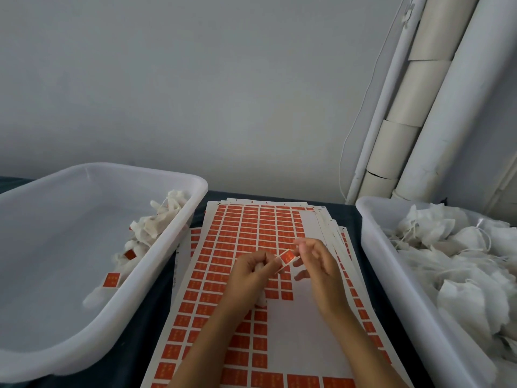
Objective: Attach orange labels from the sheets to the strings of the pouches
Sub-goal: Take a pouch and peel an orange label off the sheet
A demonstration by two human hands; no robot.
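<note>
A stack of label sheets (240, 239) covered with orange labels lies in the middle of the table. Above it, my left hand (251, 275) holds a white pouch (261, 299) in its palm and pinches one edge of a single orange label (286, 258). My right hand (319, 264) pinches the label's other edge with thumb and forefinger; its other fingers are spread. The pouch's string is too thin to make out. Part of the top sheet is bare white where labels are gone.
A white bin (92, 317) on the left holds a few pouches with orange labels (112, 280) along its right side. A white bin (391, 275) on the right is piled with unlabelled white pouches (461, 261). Cardboard tubes (414, 113) lean against the wall behind it.
</note>
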